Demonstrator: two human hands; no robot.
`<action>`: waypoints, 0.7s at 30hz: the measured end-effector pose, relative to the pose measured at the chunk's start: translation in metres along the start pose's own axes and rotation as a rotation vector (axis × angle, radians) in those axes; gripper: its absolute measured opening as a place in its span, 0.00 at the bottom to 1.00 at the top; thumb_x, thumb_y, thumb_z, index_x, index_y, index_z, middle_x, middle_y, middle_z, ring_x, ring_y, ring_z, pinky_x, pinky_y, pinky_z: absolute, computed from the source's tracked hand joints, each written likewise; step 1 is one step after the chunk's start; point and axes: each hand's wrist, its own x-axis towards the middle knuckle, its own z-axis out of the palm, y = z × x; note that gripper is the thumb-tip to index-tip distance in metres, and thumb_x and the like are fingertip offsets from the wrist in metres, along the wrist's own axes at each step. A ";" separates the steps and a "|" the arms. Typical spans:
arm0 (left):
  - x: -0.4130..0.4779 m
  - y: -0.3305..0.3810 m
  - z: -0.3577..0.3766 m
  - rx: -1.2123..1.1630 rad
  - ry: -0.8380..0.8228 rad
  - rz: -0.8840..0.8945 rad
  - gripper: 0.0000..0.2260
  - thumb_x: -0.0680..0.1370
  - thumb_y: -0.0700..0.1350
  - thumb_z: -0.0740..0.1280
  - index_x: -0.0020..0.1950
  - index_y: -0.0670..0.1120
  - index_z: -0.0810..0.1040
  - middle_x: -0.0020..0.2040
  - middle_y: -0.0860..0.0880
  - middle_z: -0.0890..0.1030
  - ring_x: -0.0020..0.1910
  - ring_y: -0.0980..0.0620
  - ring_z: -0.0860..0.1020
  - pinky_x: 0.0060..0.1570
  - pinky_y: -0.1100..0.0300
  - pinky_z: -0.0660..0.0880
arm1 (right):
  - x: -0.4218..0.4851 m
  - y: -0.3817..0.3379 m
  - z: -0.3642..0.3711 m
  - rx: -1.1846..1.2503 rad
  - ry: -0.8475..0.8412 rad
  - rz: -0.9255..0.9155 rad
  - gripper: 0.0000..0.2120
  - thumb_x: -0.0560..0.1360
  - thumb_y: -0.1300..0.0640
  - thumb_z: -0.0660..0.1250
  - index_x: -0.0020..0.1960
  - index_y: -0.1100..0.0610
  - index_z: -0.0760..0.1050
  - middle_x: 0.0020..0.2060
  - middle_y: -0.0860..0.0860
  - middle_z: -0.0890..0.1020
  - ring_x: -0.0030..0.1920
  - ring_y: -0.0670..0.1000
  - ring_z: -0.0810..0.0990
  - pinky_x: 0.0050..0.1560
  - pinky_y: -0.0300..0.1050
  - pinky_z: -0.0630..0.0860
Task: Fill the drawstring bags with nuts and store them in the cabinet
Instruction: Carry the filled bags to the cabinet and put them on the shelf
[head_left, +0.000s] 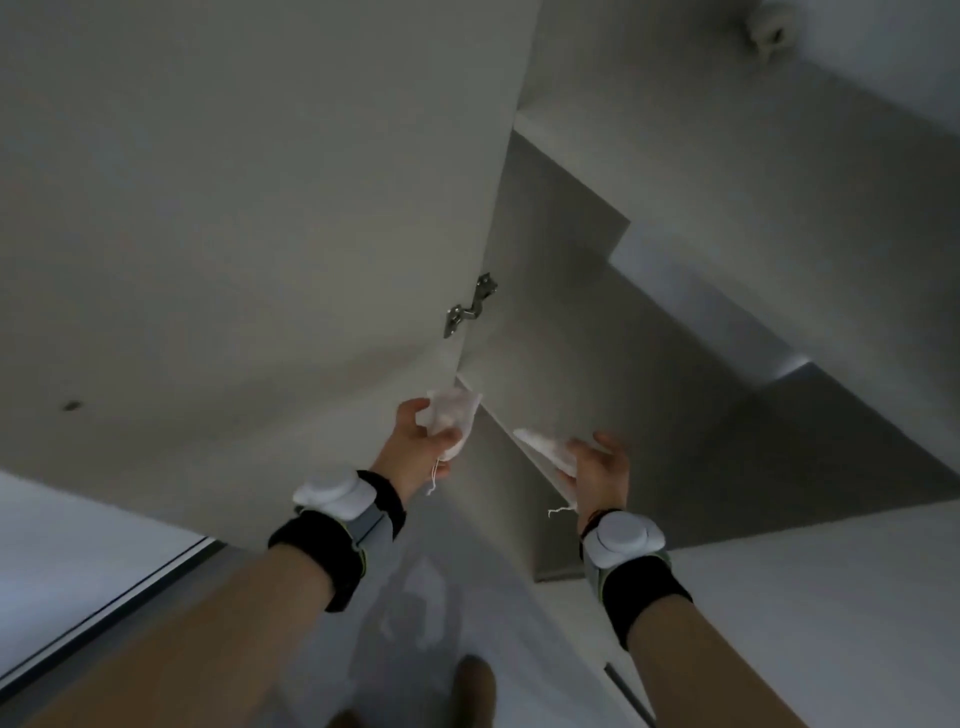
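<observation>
Drawstring bags (451, 425) in both hands (422, 448), unlabelled.

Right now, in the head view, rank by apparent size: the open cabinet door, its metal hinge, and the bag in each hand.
1. Cabinet door
2. The two bags, left hand's and right hand's: too alike to rank
3. Hinge

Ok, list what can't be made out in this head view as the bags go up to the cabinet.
- Contents of the left bag and right bag: hidden by white cloth and by the left hand and right hand.
- Cabinet shelf tops: camera looks up from below.
- Small ceiling fixture: blurred, cut by the top edge.
- Dark shapes at the bottom edge: blurred.
</observation>
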 end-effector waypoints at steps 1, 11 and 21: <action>0.020 -0.010 0.006 0.004 -0.009 0.023 0.25 0.77 0.38 0.67 0.69 0.47 0.59 0.50 0.41 0.74 0.40 0.47 0.76 0.39 0.56 0.76 | 0.015 0.007 0.002 0.003 0.034 -0.038 0.13 0.74 0.64 0.64 0.57 0.57 0.67 0.47 0.53 0.79 0.48 0.52 0.80 0.45 0.45 0.77; 0.165 -0.046 0.056 0.027 -0.087 0.448 0.22 0.81 0.41 0.60 0.69 0.64 0.61 0.71 0.51 0.67 0.63 0.48 0.72 0.42 0.66 0.75 | 0.157 0.043 0.028 -0.077 0.184 -0.446 0.04 0.74 0.65 0.66 0.46 0.59 0.78 0.45 0.53 0.79 0.47 0.50 0.77 0.43 0.31 0.73; 0.267 -0.023 0.088 0.248 -0.152 0.741 0.30 0.71 0.52 0.66 0.73 0.58 0.64 0.69 0.51 0.70 0.67 0.48 0.71 0.64 0.44 0.71 | 0.263 0.027 0.064 -0.134 0.250 -0.683 0.13 0.70 0.69 0.64 0.52 0.60 0.76 0.49 0.60 0.80 0.50 0.57 0.78 0.52 0.45 0.73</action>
